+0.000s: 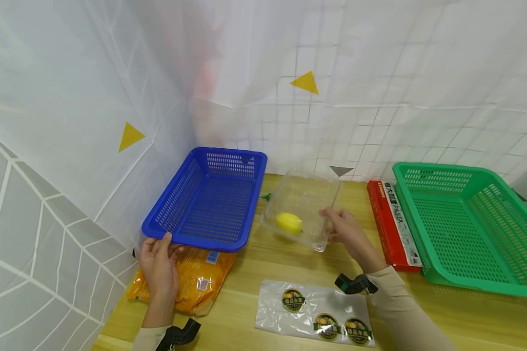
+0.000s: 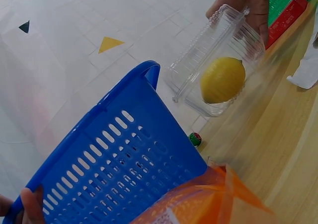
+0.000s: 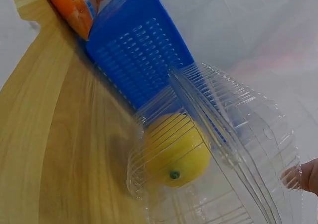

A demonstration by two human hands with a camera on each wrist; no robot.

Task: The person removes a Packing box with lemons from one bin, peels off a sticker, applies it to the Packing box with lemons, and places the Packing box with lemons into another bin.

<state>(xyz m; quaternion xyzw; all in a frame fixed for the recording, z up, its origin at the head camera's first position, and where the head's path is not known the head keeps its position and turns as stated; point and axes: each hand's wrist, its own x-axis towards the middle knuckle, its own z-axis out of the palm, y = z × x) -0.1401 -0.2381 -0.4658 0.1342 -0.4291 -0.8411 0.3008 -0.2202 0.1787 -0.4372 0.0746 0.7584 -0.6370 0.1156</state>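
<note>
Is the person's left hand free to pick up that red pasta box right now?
Probably not: the left hand grips the blue basket, and the red pasta box lies beyond the right hand holding the clear container.

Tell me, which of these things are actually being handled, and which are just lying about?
In hand:
- blue slotted plastic basket, near rim gripped by the left hand
- clear plastic clamshell box, held by the right hand
- yellow lemon inside it

Lying about:
- green slotted plastic basket
- red pasta box
- orange snack bag
- clear stickered bag
</note>
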